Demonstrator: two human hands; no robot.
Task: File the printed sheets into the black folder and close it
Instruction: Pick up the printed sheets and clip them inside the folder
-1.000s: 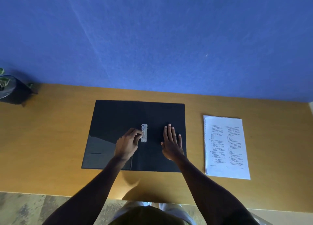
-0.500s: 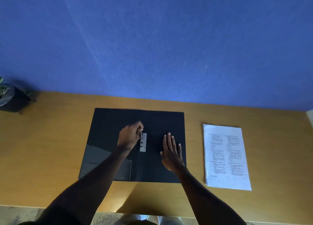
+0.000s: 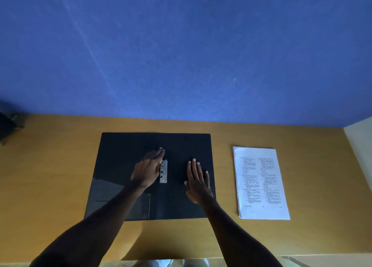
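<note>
The black folder [image 3: 120, 152] lies open and flat in the middle of the wooden desk. A small metal clip mechanism [image 3: 163, 171] sits along its spine. My left hand [image 3: 148, 169] rests just left of the clip, fingers stretched forward and touching its upper end. My right hand [image 3: 197, 181] lies flat, fingers spread, pressing the folder's right half. The stack of printed sheets [image 3: 260, 183] lies on the desk to the right of the folder, apart from it.
The wooden desk [image 3: 50, 176] runs up against a blue wall. A dark plant pot [image 3: 7, 126] stands at the far left edge. A pale wall corner shows at the far right.
My left hand has gone from a closed grip at the clip's top to extended fingers beside the clip. My right hand stays flat on the folder. The view has tilted slightly.
</note>
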